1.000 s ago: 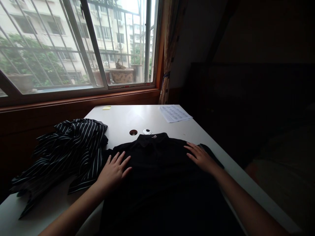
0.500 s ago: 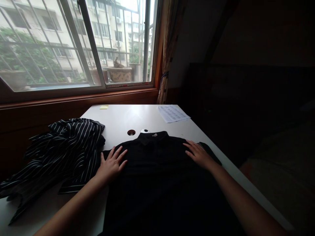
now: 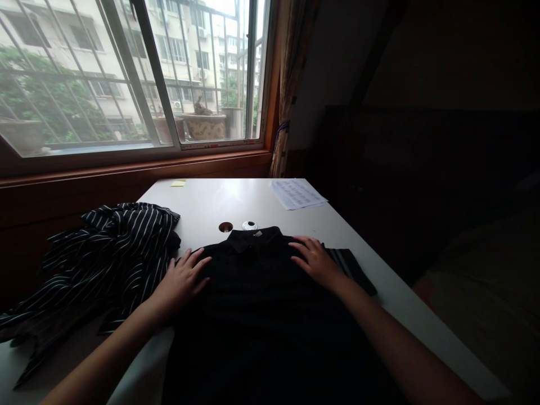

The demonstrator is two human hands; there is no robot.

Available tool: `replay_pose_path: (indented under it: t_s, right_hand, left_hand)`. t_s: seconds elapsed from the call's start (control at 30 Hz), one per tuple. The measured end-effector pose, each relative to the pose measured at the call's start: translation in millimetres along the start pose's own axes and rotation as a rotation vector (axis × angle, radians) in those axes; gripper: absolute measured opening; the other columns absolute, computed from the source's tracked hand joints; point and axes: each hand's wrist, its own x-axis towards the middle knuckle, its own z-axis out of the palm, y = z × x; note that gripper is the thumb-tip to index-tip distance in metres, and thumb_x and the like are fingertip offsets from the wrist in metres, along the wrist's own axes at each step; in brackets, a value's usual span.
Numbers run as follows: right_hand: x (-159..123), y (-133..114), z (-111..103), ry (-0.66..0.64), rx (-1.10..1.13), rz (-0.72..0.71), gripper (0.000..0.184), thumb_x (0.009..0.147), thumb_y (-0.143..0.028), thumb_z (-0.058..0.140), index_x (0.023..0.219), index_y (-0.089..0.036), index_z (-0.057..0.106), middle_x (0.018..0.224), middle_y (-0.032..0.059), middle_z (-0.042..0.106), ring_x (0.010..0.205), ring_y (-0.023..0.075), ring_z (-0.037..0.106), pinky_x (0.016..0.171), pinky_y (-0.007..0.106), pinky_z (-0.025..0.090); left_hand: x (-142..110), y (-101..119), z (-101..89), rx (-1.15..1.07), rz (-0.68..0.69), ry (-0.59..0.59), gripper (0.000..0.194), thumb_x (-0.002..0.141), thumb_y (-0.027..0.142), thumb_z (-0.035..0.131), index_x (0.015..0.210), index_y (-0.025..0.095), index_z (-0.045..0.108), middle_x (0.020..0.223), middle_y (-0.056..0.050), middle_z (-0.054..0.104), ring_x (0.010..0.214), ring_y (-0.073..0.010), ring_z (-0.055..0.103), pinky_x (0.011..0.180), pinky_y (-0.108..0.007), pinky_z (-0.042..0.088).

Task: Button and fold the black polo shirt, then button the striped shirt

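A black collared shirt [image 3: 261, 315] lies spread on the white table, its collar toward the window and a small pale label inside the neck. My left hand [image 3: 183, 277] rests on its left shoulder area, fingers spread. On the right shoulder lies my right hand [image 3: 314, 260], also with its fingers apart. Beyond that hand the right sleeve sticks out, with grey stripes near its end. The lower part of the shirt is too dark to make out well.
Left of the shirt is a heap of black-and-white striped cloth [image 3: 113, 253]. The table [image 3: 202, 202] bears printed sheets [image 3: 298, 194], a yellow note [image 3: 178, 183], a round hole [image 3: 225, 227] and a white round cap [image 3: 250, 225]. A barred window is behind.
Both hands and the shirt's collar have shifted left, the right hand more than the left. The right sleeve now shows more fully, its stripes visible.
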Motion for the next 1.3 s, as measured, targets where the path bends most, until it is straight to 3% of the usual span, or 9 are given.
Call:
replay_pose_path:
  t_s: [0.17, 0.3, 0.4, 0.53, 0.63, 0.83, 0.97, 1.13, 1.3]
  right_hand:
    - [54.6, -44.2, 19.9, -0.083, 0.168, -0.223, 0.04, 0.089, -0.024, 0.06, 0.129, -0.029, 0.06, 0.133, 0.0073, 0.058, 0.124, 0.0263, 0.051, 0.108, 0.048, 0.041]
    - [73.4, -51.8, 38.4, -0.121, 0.127, -0.16, 0.047, 0.084, -0.018, 0.066, 0.131, -0.022, 0.058, 0.127, 0.0099, 0.061, 0.12, 0.0257, 0.052, 0.106, 0.046, 0.041]
    - [69.3, -45.6, 45.5, -0.106, 0.091, -0.062, 0.041, 0.084, -0.017, 0.065, 0.125, -0.023, 0.061, 0.116, 0.0081, 0.065, 0.114, 0.0255, 0.052, 0.103, 0.045, 0.04]
    - [59.8, -34.7, 50.6, -0.057, 0.118, 0.082, 0.022, 0.086, -0.019, 0.064, 0.106, -0.025, 0.069, 0.106, 0.0054, 0.067, 0.109, 0.0267, 0.051, 0.095, 0.046, 0.04]
    - [58.3, -29.7, 53.4, -0.028, 0.189, 0.102, 0.013, 0.086, -0.022, 0.064, 0.097, -0.025, 0.07, 0.1, 0.0049, 0.068, 0.104, 0.026, 0.052, 0.092, 0.044, 0.04]
    - [56.3, -23.1, 50.2, 0.117, 0.344, 0.054, 0.014, 0.081, -0.014, 0.059, 0.09, -0.022, 0.064, 0.095, 0.0044, 0.065, 0.097, 0.0231, 0.053, 0.093, 0.041, 0.041]
    - [51.0, -25.4, 40.3, 0.154, 0.36, 0.0, 0.028, 0.071, -0.004, 0.054, 0.092, -0.022, 0.059, 0.099, 0.0046, 0.064, 0.104, 0.0244, 0.054, 0.098, 0.044, 0.042]
    - [48.0, -46.4, 15.7, 0.019, 0.277, -0.183, 0.051, 0.073, -0.002, 0.056, 0.117, -0.028, 0.063, 0.116, 0.0042, 0.065, 0.135, 0.0285, 0.039, 0.112, 0.052, 0.029]
    - [47.8, -59.1, 7.4, -0.213, 0.277, -0.261, 0.04, 0.077, -0.014, 0.068, 0.113, -0.032, 0.069, 0.113, 0.0027, 0.066, 0.133, 0.0294, 0.042, 0.115, 0.057, 0.022]
  left_hand:
    - [66.3, 33.0, 5.1, -0.245, 0.306, 0.159, 0.044, 0.09, 0.026, 0.06, 0.133, 0.027, 0.055, 0.14, -0.009, 0.054, 0.132, -0.0284, 0.047, 0.11, -0.048, 0.041]
    - [119.6, 44.6, 30.4, -0.446, 0.414, 0.22, 0.044, 0.082, 0.02, 0.068, 0.125, 0.024, 0.061, 0.127, -0.011, 0.061, 0.119, -0.0276, 0.056, 0.103, -0.045, 0.047]
    - [138.5, 45.2, 44.9, -0.442, 0.43, 0.193, 0.027, 0.081, 0.02, 0.07, 0.107, 0.024, 0.069, 0.107, -0.008, 0.068, 0.103, -0.0245, 0.061, 0.093, -0.04, 0.05]
    - [143.0, 43.3, 54.2, -0.44, 0.385, 0.217, 0.013, 0.084, 0.025, 0.066, 0.096, 0.022, 0.071, 0.096, -0.006, 0.07, 0.092, -0.0224, 0.06, 0.087, -0.039, 0.049]
    - [142.6, 42.4, 57.3, -0.45, 0.356, 0.224, 0.012, 0.087, 0.028, 0.064, 0.094, 0.021, 0.07, 0.094, -0.006, 0.071, 0.09, -0.0218, 0.06, 0.085, -0.038, 0.048]
    - [141.4, 42.6, 56.4, -0.474, 0.3, 0.233, 0.013, 0.087, 0.032, 0.064, 0.091, 0.021, 0.069, 0.09, -0.005, 0.07, 0.087, -0.0211, 0.059, 0.082, -0.036, 0.047]
    - [139.3, 44.2, 53.9, -0.471, 0.288, 0.232, 0.012, 0.087, 0.031, 0.064, 0.092, 0.021, 0.068, 0.089, -0.005, 0.068, 0.087, -0.0212, 0.059, 0.082, -0.036, 0.047]
    - [131.2, 49.2, 51.7, -0.393, 0.286, 0.294, 0.033, 0.083, 0.025, 0.069, 0.115, 0.025, 0.062, 0.108, -0.006, 0.064, 0.102, -0.0247, 0.055, 0.094, -0.042, 0.047]
    - [122.3, 55.2, 42.1, -0.275, 0.262, 0.355, 0.038, 0.083, 0.02, 0.066, 0.12, 0.026, 0.058, 0.115, -0.007, 0.057, 0.109, -0.0274, 0.048, 0.097, -0.045, 0.046]
